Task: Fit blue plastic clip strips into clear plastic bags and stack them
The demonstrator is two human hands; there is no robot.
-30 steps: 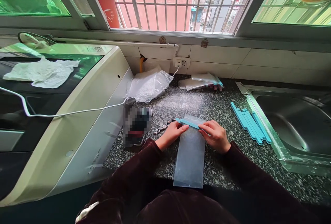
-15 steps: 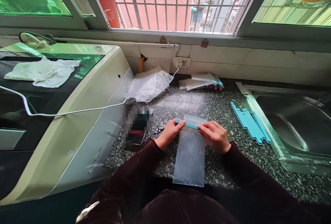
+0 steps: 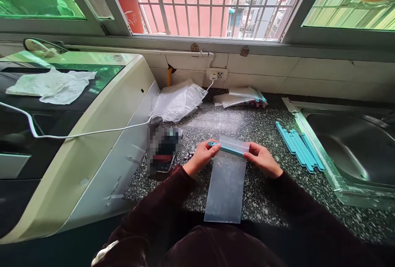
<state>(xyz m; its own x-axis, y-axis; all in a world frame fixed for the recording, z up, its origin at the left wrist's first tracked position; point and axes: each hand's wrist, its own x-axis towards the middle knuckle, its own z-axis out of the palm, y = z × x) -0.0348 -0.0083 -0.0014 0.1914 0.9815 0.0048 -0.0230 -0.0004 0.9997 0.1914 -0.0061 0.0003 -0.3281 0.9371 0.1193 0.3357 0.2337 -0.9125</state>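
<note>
A blue bag sealing clip lies across the upper part of a translucent plastic bag. My left hand is closed on the clip's left end, thumb on top. At the other end, the thumb and fingers of my right hand pinch the clip and the bag's edge. Below the clip, the bag hangs down toward me over the speckled counter; a short strip of it shows above. Several more blue clips lie in a row at the right, beside the sink.
A partly blurred phone lies left of my hands, with small dark bits next to it. Loose plastic bags and a stack of clipped bags are at the back. A steel sink bounds the right, a washing machine the left.
My right hand has shifted right along the clip to its end, baring more of it. The bag's lower end has swung slightly left.
</note>
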